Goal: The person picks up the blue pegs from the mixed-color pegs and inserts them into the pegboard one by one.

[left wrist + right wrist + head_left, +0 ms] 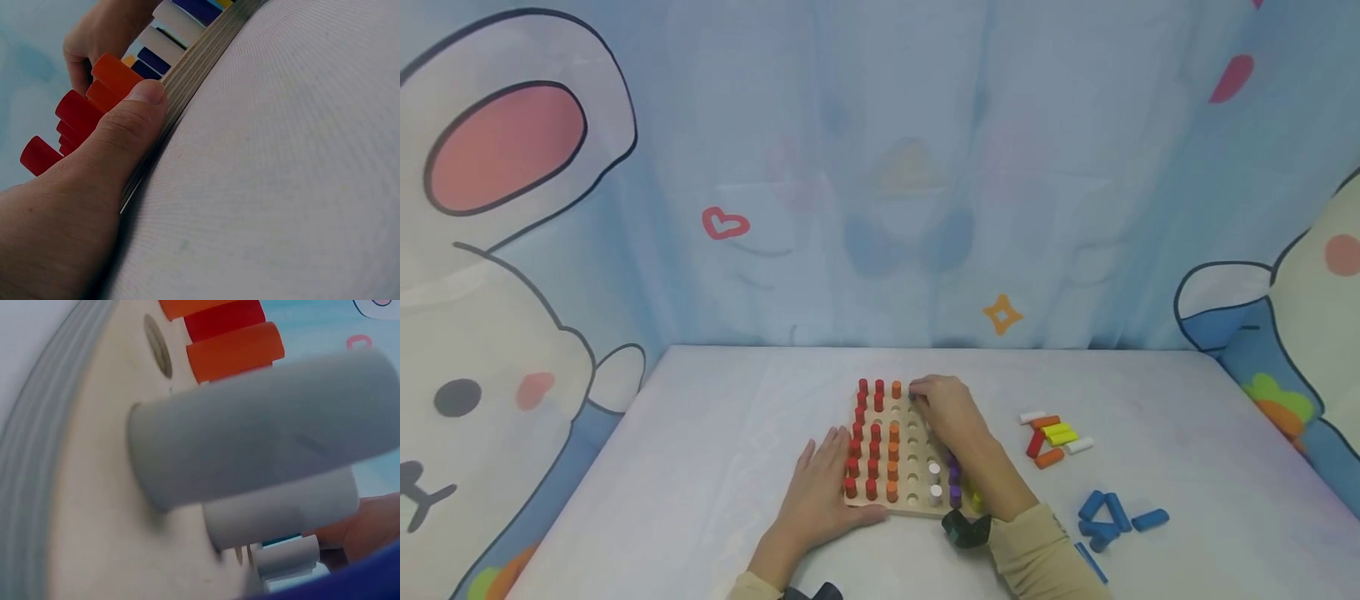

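Note:
A wooden pegboard [912, 479] stands on the table with columns of upright pegs, and its fourth column shows mostly bare holes. My left hand [820, 487] rests at its near left corner, fingers along the left side. In the left wrist view the thumb [134, 119] presses against the board's near edge. At the far end of the fourth column, my right hand [951, 412] pinches a small dark bluish peg [912, 395], mostly hidden by the fingers. Red pegs [871, 490] fill the left columns, beside orange pegs [892, 492]. White pegs [262, 431] rise near the right wrist camera.
Right of the board lie loose yellow pegs [1060, 435], with orange, red and white ones around them. Nearer, several blue pegs [1116, 511] are scattered by the right sleeve [1037, 554]. A printed curtain [887, 167] hangs behind the table.

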The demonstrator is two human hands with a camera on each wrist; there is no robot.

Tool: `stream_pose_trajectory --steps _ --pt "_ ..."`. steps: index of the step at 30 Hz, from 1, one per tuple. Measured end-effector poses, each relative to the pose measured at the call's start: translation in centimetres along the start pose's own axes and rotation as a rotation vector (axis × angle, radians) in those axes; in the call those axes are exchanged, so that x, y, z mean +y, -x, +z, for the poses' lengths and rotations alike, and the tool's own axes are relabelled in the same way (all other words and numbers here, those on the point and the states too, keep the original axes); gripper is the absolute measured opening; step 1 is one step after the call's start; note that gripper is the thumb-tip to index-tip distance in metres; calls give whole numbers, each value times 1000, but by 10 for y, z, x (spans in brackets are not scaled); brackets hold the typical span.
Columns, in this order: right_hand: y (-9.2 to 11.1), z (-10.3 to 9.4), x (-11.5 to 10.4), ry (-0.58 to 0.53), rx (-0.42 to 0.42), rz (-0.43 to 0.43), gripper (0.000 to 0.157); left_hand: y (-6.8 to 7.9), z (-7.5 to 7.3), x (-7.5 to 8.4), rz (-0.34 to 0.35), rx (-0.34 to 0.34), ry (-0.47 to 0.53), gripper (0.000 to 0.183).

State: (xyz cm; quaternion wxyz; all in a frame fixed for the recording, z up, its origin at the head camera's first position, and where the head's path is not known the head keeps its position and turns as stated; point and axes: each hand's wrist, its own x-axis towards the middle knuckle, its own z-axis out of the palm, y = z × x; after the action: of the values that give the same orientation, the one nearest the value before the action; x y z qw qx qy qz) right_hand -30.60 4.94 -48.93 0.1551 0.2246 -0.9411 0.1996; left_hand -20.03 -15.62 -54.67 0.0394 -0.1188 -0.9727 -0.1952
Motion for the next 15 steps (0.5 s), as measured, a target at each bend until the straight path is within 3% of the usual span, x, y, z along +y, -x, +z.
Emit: stream_pose_trajectory --steps 7,15 --pt "3 -4 -2 18 -10 -17 19 0 0 -1 10 5 -8 123" --pt "7 -19 0 -60 1 87 21 0 1 0 2 5 2 122"
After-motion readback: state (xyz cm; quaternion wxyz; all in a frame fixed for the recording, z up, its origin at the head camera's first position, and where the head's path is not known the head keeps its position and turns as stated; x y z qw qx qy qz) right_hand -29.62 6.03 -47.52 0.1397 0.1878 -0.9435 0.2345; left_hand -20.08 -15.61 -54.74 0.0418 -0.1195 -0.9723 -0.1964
